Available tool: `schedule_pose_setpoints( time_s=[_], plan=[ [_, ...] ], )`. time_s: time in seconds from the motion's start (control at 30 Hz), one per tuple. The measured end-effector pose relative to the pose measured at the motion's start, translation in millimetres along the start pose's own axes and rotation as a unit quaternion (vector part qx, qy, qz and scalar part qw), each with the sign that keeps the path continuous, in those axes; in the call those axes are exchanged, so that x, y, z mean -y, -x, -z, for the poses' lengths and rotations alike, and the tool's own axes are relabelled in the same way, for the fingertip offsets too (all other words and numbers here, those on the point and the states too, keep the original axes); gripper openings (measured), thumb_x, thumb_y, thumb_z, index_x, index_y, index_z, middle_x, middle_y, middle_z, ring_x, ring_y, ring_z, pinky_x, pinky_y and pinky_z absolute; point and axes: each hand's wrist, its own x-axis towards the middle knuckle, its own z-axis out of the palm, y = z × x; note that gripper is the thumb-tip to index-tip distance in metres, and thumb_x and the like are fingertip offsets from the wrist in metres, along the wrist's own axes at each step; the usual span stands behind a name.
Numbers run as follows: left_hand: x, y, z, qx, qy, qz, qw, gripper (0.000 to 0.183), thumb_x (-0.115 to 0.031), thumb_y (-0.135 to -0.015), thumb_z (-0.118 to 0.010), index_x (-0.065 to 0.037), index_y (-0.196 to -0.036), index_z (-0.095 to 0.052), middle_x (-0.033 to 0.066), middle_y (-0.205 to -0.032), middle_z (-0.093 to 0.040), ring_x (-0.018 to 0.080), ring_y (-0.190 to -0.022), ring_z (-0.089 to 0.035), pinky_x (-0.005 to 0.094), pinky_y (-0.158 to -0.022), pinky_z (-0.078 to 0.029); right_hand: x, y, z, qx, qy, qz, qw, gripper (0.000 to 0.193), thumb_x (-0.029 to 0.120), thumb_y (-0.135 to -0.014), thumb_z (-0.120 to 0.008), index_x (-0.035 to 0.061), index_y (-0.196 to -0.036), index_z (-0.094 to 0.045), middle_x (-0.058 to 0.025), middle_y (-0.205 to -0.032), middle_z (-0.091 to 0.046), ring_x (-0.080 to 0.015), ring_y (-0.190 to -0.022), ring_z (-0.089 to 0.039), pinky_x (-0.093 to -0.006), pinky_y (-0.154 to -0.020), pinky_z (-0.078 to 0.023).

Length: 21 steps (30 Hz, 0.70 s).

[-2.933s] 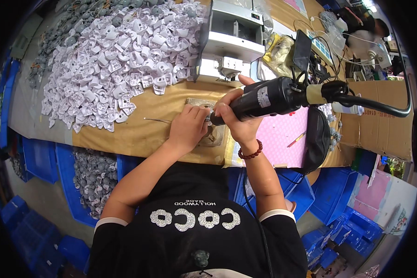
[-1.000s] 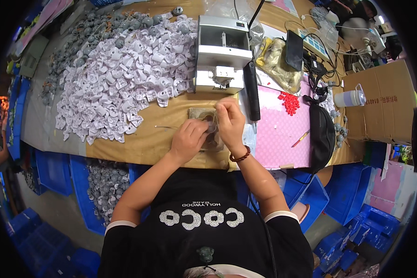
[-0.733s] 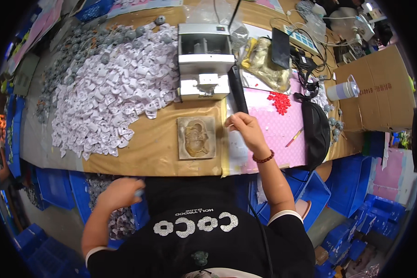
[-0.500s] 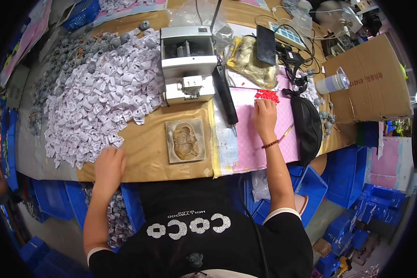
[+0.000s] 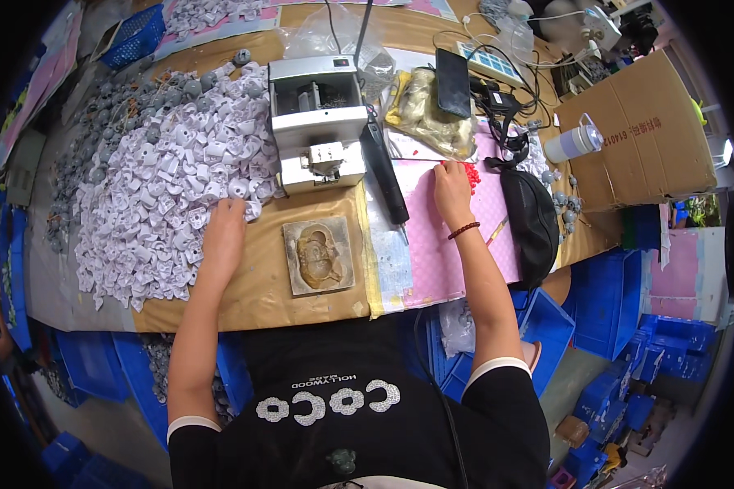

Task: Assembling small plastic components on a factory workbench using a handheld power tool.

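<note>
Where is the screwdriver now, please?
In the head view, the screwdriver lies just right of the machine, left of the right hand.

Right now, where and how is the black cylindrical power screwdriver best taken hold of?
Probably around the middle of the black cylindrical power screwdriver, coming from its right with the right hand: it lies lengthwise, slim and straight, its thin metal tip toward the person. The flat pink sheet lies on that side, while the silver-white boxy machine crowds its upper left.
</note>
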Motion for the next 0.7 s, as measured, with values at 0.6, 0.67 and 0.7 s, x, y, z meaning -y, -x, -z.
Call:
schedule_pose_setpoints(
  time_s=[0.6,0.67,0.7],
  plan=[
    [17.4,24.7,32.1,0.013,0.065,0.047,0.997,0.029,-0.011,-0.084,-0.075,-0.002,-0.108,-0.061,0.0153,-0.1,-0.057,0.0379,-0.089,-0.06,0.0434,-0.076,-0.051,92.9,56.4,50.7,0.102,-0.617,-0.272,0.731,0.013,0.002,-0.094,-0.061,0.0009,-0.106,-0.066,0.0031,-0.085,-0.06,-0.003,-0.072,-0.054,-0.0196,-0.063,-0.044],
    [15.9,30.7,41.2,-0.022,0.07,0.03,0.997,0.026,-0.012,-0.084,-0.076,-0.002,-0.104,-0.064,0.0139,-0.097,-0.057,0.035,-0.084,-0.061,0.0422,-0.072,-0.051,104.2,64.2,59.0,0.109,-0.649,-0.278,0.7,0.013,0.002,-0.095,-0.063,0.0008,-0.108,-0.064,0.0037,-0.088,-0.061,-0.0025,-0.075,-0.054,-0.0192,-0.066,-0.045],
    [4.6,29.8,47.7,-0.05,0.084,0.027,0.995,0.024,-0.013,-0.084,-0.077,-0.002,-0.102,-0.066,0.0133,-0.095,-0.057,0.0329,-0.081,-0.061,0.0414,-0.07,-0.052,106.9,67.3,59.3,0.109,-0.657,-0.271,0.695,0.012,0.002,-0.095,-0.064,0.0006,-0.107,-0.065,0.0037,-0.088,-0.061,-0.0026,-0.076,-0.055,-0.0192,-0.067,-0.045]
  ],
)
